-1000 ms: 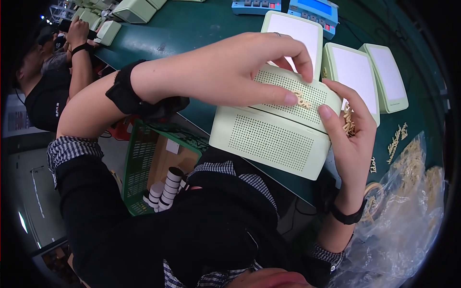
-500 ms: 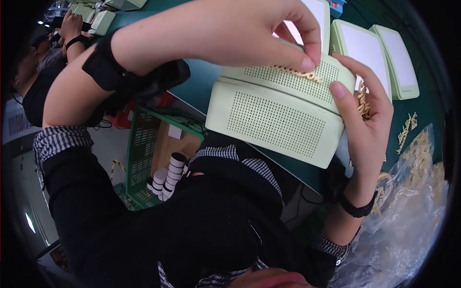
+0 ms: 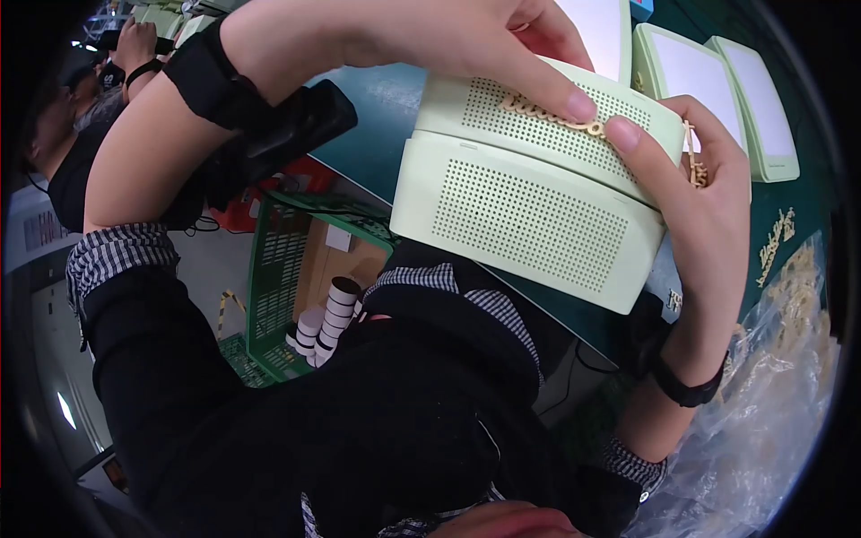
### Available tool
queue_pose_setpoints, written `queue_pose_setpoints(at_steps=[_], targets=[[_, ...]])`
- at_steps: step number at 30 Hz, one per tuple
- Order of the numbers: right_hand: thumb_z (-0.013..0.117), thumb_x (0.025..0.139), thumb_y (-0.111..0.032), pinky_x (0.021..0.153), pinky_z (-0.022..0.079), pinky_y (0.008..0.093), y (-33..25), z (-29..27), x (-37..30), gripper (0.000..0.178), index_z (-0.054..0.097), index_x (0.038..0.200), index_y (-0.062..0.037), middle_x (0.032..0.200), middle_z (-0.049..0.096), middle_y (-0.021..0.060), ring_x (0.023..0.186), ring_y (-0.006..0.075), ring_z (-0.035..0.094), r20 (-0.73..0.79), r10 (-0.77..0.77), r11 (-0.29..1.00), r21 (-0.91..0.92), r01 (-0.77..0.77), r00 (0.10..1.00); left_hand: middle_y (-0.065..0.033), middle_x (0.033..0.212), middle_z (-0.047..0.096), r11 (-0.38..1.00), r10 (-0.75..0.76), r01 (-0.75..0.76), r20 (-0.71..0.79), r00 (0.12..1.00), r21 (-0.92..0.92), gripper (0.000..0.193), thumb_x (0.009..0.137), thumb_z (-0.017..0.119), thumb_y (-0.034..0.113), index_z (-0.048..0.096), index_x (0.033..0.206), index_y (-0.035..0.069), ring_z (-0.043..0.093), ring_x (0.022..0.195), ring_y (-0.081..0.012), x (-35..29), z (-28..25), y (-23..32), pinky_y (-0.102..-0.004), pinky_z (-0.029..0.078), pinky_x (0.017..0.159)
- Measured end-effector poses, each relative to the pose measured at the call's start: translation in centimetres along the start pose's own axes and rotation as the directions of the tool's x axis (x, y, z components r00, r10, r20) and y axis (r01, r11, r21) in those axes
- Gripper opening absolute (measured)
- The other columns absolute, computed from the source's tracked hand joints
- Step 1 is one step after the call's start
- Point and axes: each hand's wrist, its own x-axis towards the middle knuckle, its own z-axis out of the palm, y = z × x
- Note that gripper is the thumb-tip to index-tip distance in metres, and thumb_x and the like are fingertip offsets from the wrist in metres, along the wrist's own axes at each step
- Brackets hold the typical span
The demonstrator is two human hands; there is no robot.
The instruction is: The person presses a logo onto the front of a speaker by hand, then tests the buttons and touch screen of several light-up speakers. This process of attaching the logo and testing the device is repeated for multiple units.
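A pale green perforated casing (image 3: 489, 101) lies against a second perforated section (image 3: 529, 224) nearer me; I cannot tell whether they are joined. Gold script lettering (image 3: 529, 109) sits across the upper grille. My left hand (image 3: 484, 45) reaches over from the left, its thumb pressed on the lettering and its fingers curled behind the casing, partly hidden. With my right hand (image 3: 695, 193) I grip the casing's right end, thumb beside the end of the lettering. More gold lettering pieces (image 3: 698, 169) show by my right fingers; whether they are held is unclear.
Pale green units with white panels (image 3: 695, 72) stand behind on the green table (image 3: 381, 108). Loose lettering (image 3: 773, 251) and a clear plastic bag (image 3: 762, 386) lie at right. Below left is a green crate (image 3: 260, 305) holding white rolls (image 3: 336, 314). A co-worker's hand (image 3: 136, 45) is far left.
My left fingers have gone from a pinch above the lettering to behind the casing, with the thumb pressing down. My right thumb has come nearer the lettering. The view has shifted slightly.
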Motion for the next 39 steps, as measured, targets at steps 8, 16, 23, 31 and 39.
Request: queue_pose_setpoints(at_steps=[8, 16, 23, 31, 39], targets=[[0.074, 0.088, -0.026, 0.058, 0.045, 0.0197, -0.4, -0.7, 0.5, 0.029, 0.060, 0.094, -0.0011, 0.077, 0.066, 0.0046, 0.066, 0.0062, 0.061, 0.079, -0.043, 0.980, -0.189, 0.058, 0.996, -0.0050, 0.096, 0.068, 0.955, 0.217, -0.160, -0.220, 0.951, 0.251, 0.026, 0.093, 0.067, 0.026, 0.068, 0.104, 0.002, 0.064, 0.093, -0.0120, -0.5, 2.1, -2.0, -0.0284, 0.050, 0.089], [0.071, 0.091, -0.026, 0.057, 0.042, 0.0207, -0.4, -0.7, 1.2, 0.027, 0.061, 0.096, -0.0006, 0.076, 0.063, 0.0026, 0.067, 0.0049, 0.056, 0.007, -0.001, 0.975, -0.222, 0.003, 1.000, -0.0073, 0.099, 0.070, 0.988, 0.098, -0.131, -0.326, 0.940, -0.080, 0.039, 0.089, 0.072, 0.034, 0.069, 0.113, 0.004, 0.066, 0.091, -0.0116, -0.6, 1.9, -3.1, -0.0257, 0.050, 0.082], [0.065, 0.094, -0.035, 0.058, 0.040, 0.0197, 0.3, -0.7, 1.9, 0.037, 0.060, 0.109, -0.0020, 0.076, 0.062, 0.0017, 0.067, 0.0039, 0.053, 0.019, -0.015, 0.982, -0.190, 0.018, 1.000, -0.0077, 0.102, 0.070, 0.991, 0.136, -0.128, -0.355, 0.925, 0.046, 0.046, 0.084, 0.077, 0.036, 0.069, 0.113, 0.002, 0.066, 0.092, -0.0143, -0.4, 2.2, -3.5, -0.0266, 0.050, 0.085], [0.054, 0.095, -0.021, 0.065, 0.039, 0.0241, -4.3, -0.2, -2.4, 0.046, 0.038, 0.134, -0.0021, 0.083, 0.058, 0.0028, 0.070, 0.0088, 0.046, 0.008, -0.009, 0.993, 0.122, 0.008, 1.000, -0.0100, 0.094, 0.071, 0.783, 0.600, -0.506, -0.656, 0.458, 0.362, 0.042, 0.080, 0.079, 0.035, 0.071, 0.105, 0.002, 0.068, 0.091, -0.0202, -3.1, 1.9, -4.7, -0.0334, 0.052, 0.084], [0.050, 0.090, -0.004, 0.072, 0.035, 0.0194, -8.7, 6.5, -8.9, 0.051, 0.033, 0.139, -0.0019, 0.083, 0.054, 0.0013, 0.076, 0.0072, 0.047, 0.068, -0.052, 0.992, 0.120, 0.044, 0.996, -0.0092, 0.094, 0.070, 0.745, 0.611, -0.661, -0.496, 0.617, 0.094, 0.020, 0.083, 0.073, 0.005, 0.070, 0.102, -0.002, 0.067, 0.086, -0.0171, -9.8, 5.7, -0.4, -0.0280, 0.053, 0.080]])
